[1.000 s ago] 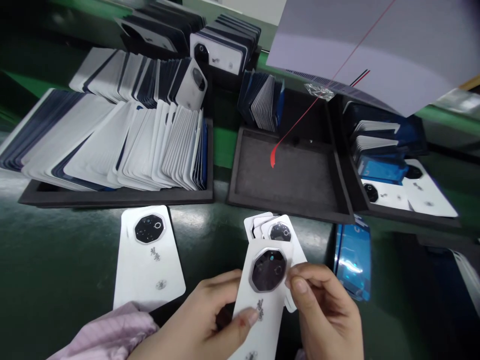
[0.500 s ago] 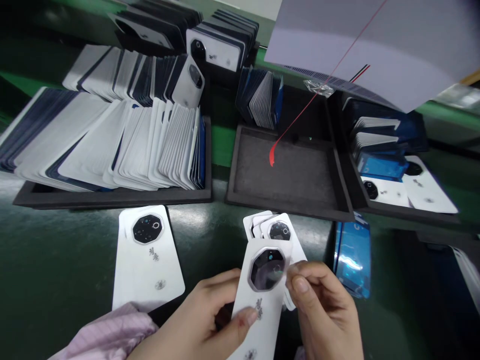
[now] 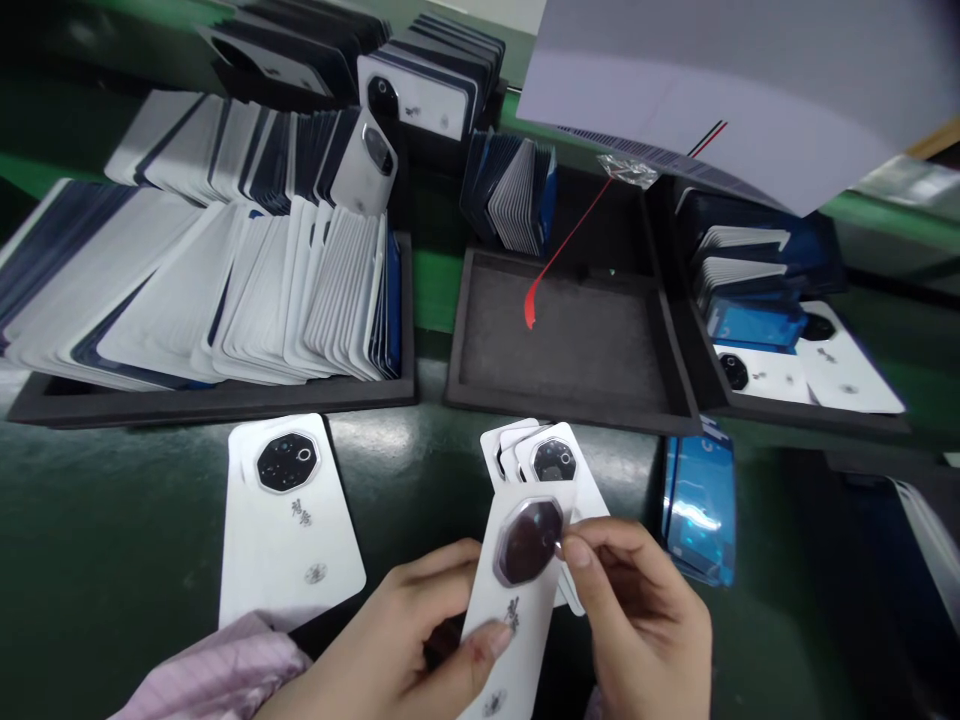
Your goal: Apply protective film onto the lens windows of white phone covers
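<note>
My left hand (image 3: 427, 630) is wrapped round a white card (image 3: 504, 640) printed with a dark octagonal camera lens, its thumb lying on the front face. At the card's right edge, beside the lens, my right hand (image 3: 637, 610) has thumb and forefinger pinched together; anything between those fingertips is too small to make out. Behind the held card lie several overlapping white cards (image 3: 589, 492) on the dark green table. Another white card (image 3: 281, 550) with the same print rests flat to the left of my hands.
A dark tray (image 3: 225, 402) at the left is packed with white and blue cards. An open shallow box (image 3: 562, 350) has a red ribbon (image 3: 531, 305) over it. Blue glossy packets (image 3: 699, 505) lie right of my hands; another box (image 3: 817, 412) holds more cards.
My right fingertips have moved slightly left, closer to the lens print. The held card has tilted a little, and the whole view has shifted slightly.
</note>
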The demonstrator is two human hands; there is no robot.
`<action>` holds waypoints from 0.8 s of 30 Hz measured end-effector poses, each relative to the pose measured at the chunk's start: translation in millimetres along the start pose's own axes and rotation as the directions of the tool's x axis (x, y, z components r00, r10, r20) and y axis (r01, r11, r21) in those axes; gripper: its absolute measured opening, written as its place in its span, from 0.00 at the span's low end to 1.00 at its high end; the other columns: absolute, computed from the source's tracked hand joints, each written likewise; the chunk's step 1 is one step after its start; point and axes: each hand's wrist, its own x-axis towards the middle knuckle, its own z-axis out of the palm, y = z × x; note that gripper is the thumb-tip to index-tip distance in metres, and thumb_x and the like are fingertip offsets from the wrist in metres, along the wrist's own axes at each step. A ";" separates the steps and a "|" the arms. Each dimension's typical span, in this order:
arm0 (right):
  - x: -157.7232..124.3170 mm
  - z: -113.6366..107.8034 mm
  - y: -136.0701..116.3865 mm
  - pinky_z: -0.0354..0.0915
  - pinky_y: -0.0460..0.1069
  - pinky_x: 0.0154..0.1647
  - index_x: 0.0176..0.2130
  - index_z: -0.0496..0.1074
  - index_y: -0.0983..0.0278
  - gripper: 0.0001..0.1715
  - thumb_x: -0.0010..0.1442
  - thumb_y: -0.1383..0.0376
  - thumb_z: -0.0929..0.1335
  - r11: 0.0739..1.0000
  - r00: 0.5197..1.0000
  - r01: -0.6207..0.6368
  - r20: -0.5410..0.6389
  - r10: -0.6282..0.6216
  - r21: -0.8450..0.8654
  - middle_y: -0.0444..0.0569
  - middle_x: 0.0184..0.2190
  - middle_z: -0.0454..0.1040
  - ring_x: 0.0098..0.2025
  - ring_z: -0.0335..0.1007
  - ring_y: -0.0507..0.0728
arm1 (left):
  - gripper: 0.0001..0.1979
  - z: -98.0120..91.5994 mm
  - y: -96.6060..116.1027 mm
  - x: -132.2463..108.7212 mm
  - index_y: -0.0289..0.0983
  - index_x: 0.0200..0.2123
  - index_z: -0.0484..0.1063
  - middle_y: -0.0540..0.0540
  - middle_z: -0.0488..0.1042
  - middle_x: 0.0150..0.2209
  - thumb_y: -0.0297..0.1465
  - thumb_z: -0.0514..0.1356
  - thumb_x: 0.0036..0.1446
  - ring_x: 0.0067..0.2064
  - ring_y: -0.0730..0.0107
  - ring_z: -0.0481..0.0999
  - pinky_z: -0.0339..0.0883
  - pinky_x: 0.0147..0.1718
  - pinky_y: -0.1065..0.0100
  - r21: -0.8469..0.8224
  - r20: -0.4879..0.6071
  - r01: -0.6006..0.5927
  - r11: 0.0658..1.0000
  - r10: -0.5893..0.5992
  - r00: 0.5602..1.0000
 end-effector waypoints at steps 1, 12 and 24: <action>-0.3 0.8 0.7 0.61 0.44 0.25 0.32 0.76 0.57 0.05 0.61 0.62 0.73 1.000 1.000 0.015 -0.009 -0.015 -0.020 0.41 0.25 0.74 0.24 0.64 0.51 | 0.16 0.1 -1.0 0.0 0.45 0.48 0.81 0.51 0.77 0.48 0.23 0.59 0.63 0.46 0.69 0.78 0.67 0.58 0.72 -0.001 -0.002 -0.008 1.000 0.008 1.000; 21.6 -18.3 5.9 0.62 0.45 0.25 0.29 0.73 0.60 0.12 0.62 0.58 0.71 0.985 0.899 -0.008 0.430 0.082 -0.170 0.40 0.23 0.70 0.25 0.65 0.53 | 0.12 -8.9 -5.9 -8.9 0.49 0.48 0.79 0.48 0.74 0.52 0.38 0.58 0.66 0.48 0.62 0.76 0.74 0.45 0.73 0.101 -0.159 0.039 0.994 -0.022 0.987; 56.9 -53.3 38.5 0.58 0.55 0.30 0.48 0.74 0.61 0.29 0.52 0.48 0.71 0.814 0.992 -0.093 -0.122 0.027 -0.573 0.51 0.37 0.72 0.26 0.63 0.59 | 0.26 -105.6 -47.7 -49.9 0.43 0.36 0.55 0.37 0.72 0.40 0.59 0.54 0.52 0.45 0.37 0.77 0.68 0.37 0.54 0.439 -0.850 0.757 0.484 -0.048 0.524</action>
